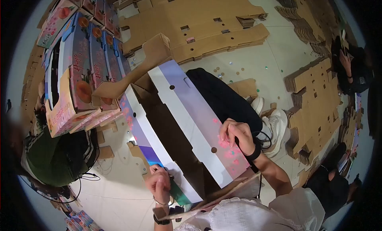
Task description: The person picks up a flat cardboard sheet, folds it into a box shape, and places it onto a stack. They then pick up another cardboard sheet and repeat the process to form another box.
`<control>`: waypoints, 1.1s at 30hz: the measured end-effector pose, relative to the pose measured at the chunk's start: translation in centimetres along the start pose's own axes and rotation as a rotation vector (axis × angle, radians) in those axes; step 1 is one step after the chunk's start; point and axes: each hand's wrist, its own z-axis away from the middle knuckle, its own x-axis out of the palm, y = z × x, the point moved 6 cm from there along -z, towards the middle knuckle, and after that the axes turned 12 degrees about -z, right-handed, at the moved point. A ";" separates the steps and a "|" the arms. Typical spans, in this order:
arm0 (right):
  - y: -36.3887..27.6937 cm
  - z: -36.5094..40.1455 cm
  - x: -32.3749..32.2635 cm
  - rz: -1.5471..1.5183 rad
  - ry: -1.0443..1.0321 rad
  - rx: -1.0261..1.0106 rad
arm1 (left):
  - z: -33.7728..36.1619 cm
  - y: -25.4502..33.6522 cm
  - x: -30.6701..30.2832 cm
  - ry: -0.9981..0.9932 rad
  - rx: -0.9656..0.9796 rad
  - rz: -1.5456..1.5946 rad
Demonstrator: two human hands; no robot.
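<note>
A printed cardboard box [191,107] stands open in front of me, with white upper strips, purple-blue sides and pink blossoms. Its brown inside shows, and an end flap [157,52] sticks out at the far end. Curled fingers of my left hand [158,182] press against the near left side of the box. On the right side panel, over the pink blossoms, my right hand [238,133] lies with bent fingers closed at the outer edge. The near end flap [230,187] leans toward my white top. Parts of both hands' fingertips are hidden.
Finished printed boxes [83,68] are stacked at the left. Flat brown cardboard sheets [191,24] lie at the back, with more piles [314,107] at the right. A person in dark green [55,159] sits at the left; other people work at the right. Small scraps dot the floor.
</note>
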 end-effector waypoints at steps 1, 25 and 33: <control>0.1 -0.1 0.0 0.000 -0.003 -0.001 | 0.1 -0.1 0.0 -0.014 -0.013 -0.075; -4.5 -3.6 7.1 1.087 -0.658 -0.256 | -5.1 1.9 3.7 -0.132 0.195 -0.774; -9.8 -3.6 3.0 0.900 -0.423 -0.120 | -4.9 1.0 0.9 -0.195 0.129 -0.577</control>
